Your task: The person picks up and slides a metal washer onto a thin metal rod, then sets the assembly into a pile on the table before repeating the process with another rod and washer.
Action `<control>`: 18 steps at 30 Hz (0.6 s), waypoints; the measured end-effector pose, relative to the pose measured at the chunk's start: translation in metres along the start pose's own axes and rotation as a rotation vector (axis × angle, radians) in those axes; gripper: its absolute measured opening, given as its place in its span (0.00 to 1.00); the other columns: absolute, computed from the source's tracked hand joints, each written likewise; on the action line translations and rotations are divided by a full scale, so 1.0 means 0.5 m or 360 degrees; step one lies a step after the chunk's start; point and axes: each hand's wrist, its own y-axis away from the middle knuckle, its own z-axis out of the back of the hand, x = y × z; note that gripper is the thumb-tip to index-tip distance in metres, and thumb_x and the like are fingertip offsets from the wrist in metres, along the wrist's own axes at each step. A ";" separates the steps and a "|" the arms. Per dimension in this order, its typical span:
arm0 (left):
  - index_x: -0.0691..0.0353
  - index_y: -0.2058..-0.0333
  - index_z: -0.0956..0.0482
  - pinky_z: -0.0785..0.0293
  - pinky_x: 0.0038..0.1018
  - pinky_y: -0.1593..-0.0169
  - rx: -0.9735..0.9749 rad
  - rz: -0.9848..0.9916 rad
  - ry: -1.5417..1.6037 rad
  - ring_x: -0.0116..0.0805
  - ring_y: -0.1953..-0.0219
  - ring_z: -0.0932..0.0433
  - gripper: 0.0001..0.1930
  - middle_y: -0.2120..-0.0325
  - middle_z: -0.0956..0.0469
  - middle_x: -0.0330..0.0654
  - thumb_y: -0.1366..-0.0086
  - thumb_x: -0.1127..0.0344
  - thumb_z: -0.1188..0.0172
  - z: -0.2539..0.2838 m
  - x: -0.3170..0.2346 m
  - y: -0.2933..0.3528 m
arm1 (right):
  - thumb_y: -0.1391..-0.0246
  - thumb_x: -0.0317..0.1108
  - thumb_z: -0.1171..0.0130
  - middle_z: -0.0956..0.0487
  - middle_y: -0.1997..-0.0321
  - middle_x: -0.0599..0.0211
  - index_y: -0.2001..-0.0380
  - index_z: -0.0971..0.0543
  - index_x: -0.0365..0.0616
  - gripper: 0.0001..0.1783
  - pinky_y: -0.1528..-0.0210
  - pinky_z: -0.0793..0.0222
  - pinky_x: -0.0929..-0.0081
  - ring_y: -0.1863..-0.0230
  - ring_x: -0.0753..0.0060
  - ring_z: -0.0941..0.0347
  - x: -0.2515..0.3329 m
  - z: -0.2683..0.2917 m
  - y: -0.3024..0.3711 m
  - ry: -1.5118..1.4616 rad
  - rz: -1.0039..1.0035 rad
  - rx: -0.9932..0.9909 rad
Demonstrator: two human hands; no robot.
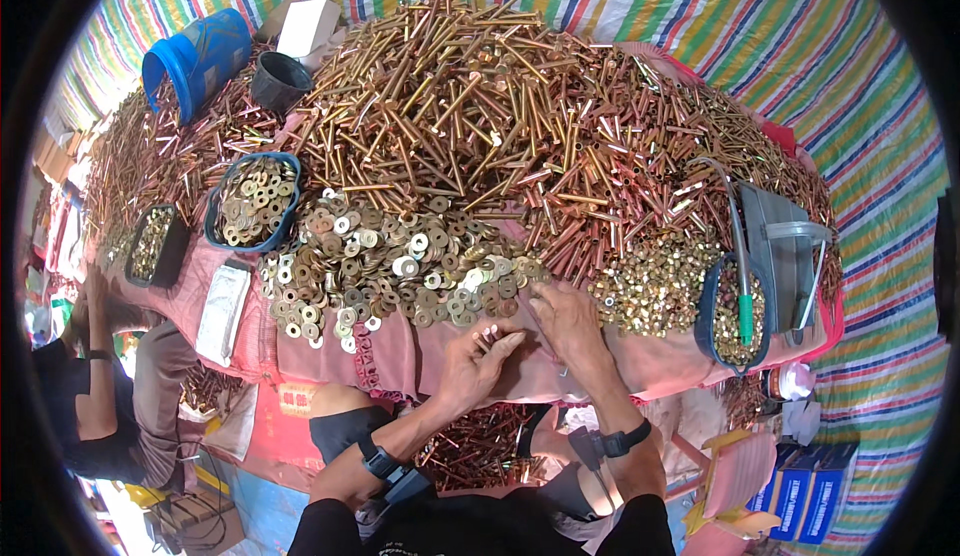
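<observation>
My left hand (480,358) is closed, its fingers curled up and thumb against them, just in front of the flat washers. What lies in its grip, if anything, is too small to make out. My right hand (572,328) reaches to the right edge of the heap of washers (400,261), its fingers stretched toward them and a little apart, with no held piece visible. To its right spreads a pile of small brass-coloured nuts (655,286). Behind both heaps rises a large mound of long brass-coloured bolts (440,106).
A blue-rimmed basket of washers (296,218) and a black tub of nuts (180,266) stand left. Right is another nut basket (708,321) beside a grey scoop-like container (775,226). A blue bucket (215,51) lies tipped back left. Another person's arm (97,376) shows far left.
</observation>
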 end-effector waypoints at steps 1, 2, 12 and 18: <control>0.70 0.49 0.18 0.20 0.25 0.50 0.0018 0.0015 -0.0010 0.28 0.54 0.15 0.11 0.60 0.12 0.43 0.26 0.72 0.36 -0.003 0.000 -0.006 | 0.35 0.34 0.38 0.19 0.61 0.46 0.48 0.15 0.42 0.15 0.56 0.24 0.50 0.62 0.39 0.20 -0.002 -0.001 0.000 0.0019 -0.0015 0.0022; 0.70 0.48 0.18 0.19 0.25 0.50 0.0045 0.0005 -0.0005 0.28 0.54 0.15 0.12 0.60 0.12 0.43 0.27 0.72 0.36 -0.006 0.000 -0.010 | 0.35 0.34 0.38 0.19 0.62 0.47 0.48 0.15 0.43 0.15 0.56 0.23 0.51 0.62 0.40 0.19 -0.004 -0.003 0.000 0.0028 -0.0010 0.0008; 0.70 0.44 0.19 0.21 0.24 0.51 0.0016 -0.0240 -0.0352 0.26 0.57 0.18 0.14 0.60 0.14 0.41 0.26 0.75 0.41 -0.009 0.028 -0.013 | 0.31 0.40 0.38 0.18 0.72 0.65 0.60 0.17 0.36 0.15 0.72 0.27 0.67 0.75 0.71 0.22 0.017 0.027 0.006 -0.1061 -0.0403 0.0089; 0.68 0.46 0.18 0.21 0.30 0.49 0.0077 -0.0367 -0.0420 0.33 0.58 0.17 0.15 0.58 0.14 0.46 0.30 0.78 0.40 -0.002 0.035 -0.013 | 0.31 0.41 0.38 0.20 0.75 0.72 0.60 0.15 0.36 0.16 0.79 0.34 0.83 0.80 0.87 0.29 0.065 0.075 0.034 -0.1603 -0.0545 0.0476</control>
